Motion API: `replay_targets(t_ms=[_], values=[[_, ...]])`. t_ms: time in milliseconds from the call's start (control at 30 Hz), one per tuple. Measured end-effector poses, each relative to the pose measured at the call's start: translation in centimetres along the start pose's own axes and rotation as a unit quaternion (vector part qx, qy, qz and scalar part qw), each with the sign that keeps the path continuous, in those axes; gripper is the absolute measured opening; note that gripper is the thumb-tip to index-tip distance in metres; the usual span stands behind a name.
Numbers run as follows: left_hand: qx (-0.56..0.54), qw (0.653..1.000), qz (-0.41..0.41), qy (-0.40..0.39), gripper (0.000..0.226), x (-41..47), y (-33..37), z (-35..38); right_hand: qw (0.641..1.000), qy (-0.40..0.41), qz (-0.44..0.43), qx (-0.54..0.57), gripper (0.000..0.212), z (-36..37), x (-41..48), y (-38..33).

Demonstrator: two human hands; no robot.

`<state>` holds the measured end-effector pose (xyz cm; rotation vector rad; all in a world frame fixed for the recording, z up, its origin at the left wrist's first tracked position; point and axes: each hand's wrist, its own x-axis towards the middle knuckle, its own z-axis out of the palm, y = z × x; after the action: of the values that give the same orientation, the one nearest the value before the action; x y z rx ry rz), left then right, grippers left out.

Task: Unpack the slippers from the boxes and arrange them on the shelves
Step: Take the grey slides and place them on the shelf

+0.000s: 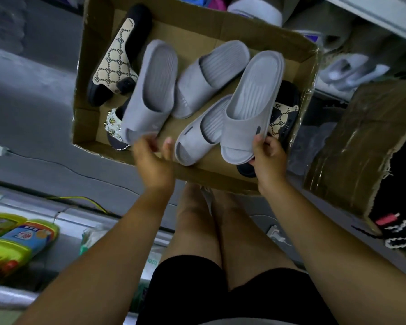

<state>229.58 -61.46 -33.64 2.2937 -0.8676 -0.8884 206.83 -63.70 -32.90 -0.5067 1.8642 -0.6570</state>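
Note:
An open cardboard box [263, 34] lies on the floor in front of me. My left hand [152, 160] pinches the toe end of a grey slide slipper [150, 90] raised over the box's left side. My right hand [267, 160] grips a second grey slipper [251, 102] by its strap edge on the right. Two more grey slippers lie in the box, one in the middle [209, 76] and one near the front [197, 137]. Black slippers with patterned beige straps lie at the far left [117, 64] and under the right-hand one [284, 118]. A beaded slipper [114, 127] sits at the front left.
A second, torn cardboard box [352, 146] stands to the right. Pale slippers [352, 71] sit on a low shelf at the upper right. Green and blue detergent bottles [17, 242] lie on a shelf at the lower left. My bare legs are below the box.

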Motion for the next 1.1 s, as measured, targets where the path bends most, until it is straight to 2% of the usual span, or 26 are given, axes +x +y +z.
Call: replay_targets(t_ms=[33, 100, 200, 267, 333, 467, 567, 667, 767, 833, 900, 1100], values=[[-0.027, 0.998, -0.019, -0.058, 0.026, -0.9, 0.3, 0.3, 1.0, -0.003, 0.006, 0.005, 0.023, -0.2, -0.1, 0.2], [-0.081, 0.981, -0.076, -0.157, 0.028, -1.7, 1.3, 1.0, 0.999, -0.012, 0.026, 0.02, 0.023, -0.5, -0.2, 0.3], [-0.137, 0.931, -0.176, -0.289, 0.058, -1.1, 2.8, 2.3, 0.996, -0.06, 0.061, 0.039, 0.018, 0.0, -0.4, 0.2], [-0.158, 0.899, -0.198, -0.356, 0.079, 0.0, 3.9, 2.3, 0.99, -0.103, 0.081, 0.057, 0.018, 0.8, -0.7, -0.2], [-0.194, 0.879, -0.199, -0.388, 0.068, 0.6, 4.7, 1.9, 0.983, -0.132, 0.098, 0.084, 0.024, 1.8, -0.9, -0.9], [-0.245, 0.88, -0.217, -0.344, 0.052, 1.8, 5.2, 1.0, 0.976, -0.156, 0.108, 0.109, 0.033, 3.5, -1.2, -2.2], [-0.231, 0.881, -0.217, -0.352, 0.04, 1.7, 5.1, 0.4, 0.971, -0.175, 0.102, 0.126, 0.036, 4.0, -1.4, -2.5], [-0.177, 0.911, -0.199, -0.315, 0.032, 1.4, 4.6, 0.8, 0.986, -0.129, 0.048, 0.099, 0.034, 3.2, -1.2, -2.4], [-0.12, 0.949, -0.172, -0.236, 0.044, 1.7, 2.9, 1.6, 0.993, -0.041, 0.032, 0.106, 0.03, 1.2, -0.3, -1.4], [-0.093, 0.952, -0.187, -0.224, 0.06, 1.9, 1.9, 2.2, 0.995, -0.006, 0.033, 0.089, 0.03, -0.1, 0.3, -0.5], [-0.075, 0.951, -0.198, -0.224, 0.068, 2.3, 0.8, 2.9, 0.995, 0.001, 0.046, 0.088, 0.033, -1.0, 0.8, 0.3], [-0.04, 0.947, -0.223, -0.228, 0.075, 3.4, -1.3, 5.0, 0.994, -0.01, 0.058, 0.089, 0.032, -0.9, 1.6, 0.8]])
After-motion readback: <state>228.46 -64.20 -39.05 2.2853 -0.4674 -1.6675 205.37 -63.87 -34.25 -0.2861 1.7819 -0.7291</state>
